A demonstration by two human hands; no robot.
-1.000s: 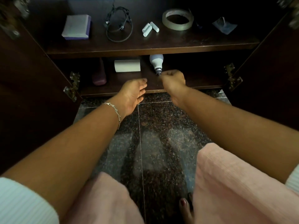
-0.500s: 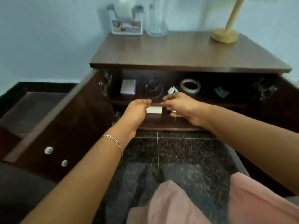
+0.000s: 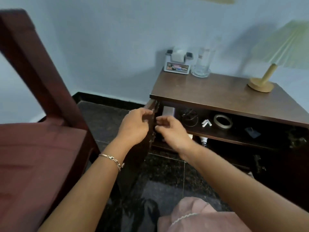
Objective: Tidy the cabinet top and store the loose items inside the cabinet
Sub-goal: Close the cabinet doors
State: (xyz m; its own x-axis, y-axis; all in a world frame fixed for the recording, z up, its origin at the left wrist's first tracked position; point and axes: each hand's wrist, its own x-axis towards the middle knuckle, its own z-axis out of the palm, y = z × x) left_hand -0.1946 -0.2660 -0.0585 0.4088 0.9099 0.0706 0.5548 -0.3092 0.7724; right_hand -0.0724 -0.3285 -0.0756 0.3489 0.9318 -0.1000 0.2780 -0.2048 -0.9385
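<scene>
The cabinet point(image 3: 217, 92) stands open, and its left door point(image 3: 140, 156) is seen almost edge-on. My left hand point(image 3: 135, 126) curls over that door's upper edge from the outside. My right hand point(image 3: 172, 131) is on the inside with fingers loosely bent, fingertips at the door's inner face, holding nothing. On the upper shelf lie a grey box point(image 3: 168, 111), a coiled black cable point(image 3: 189, 117), small white cylinders point(image 3: 206, 123), a tape roll point(image 3: 223, 121) and a dark cloth point(image 3: 252, 132). A light bulb point(image 3: 204, 140) shows on the lower shelf, partly hidden by my right wrist.
On the cabinet top stand a tissue holder point(image 3: 177, 64), a tall glass point(image 3: 202, 64) and a lamp point(image 3: 262, 81). A dark red wooden chair point(image 3: 33, 148) fills the left side, close to the door. The right door point(image 3: 294, 173) hangs open. The floor is dark stone tile.
My view has swung left and back from the shelves. Both hands moved away from the lower shelf to the left door, and the left hand took hold of its edge.
</scene>
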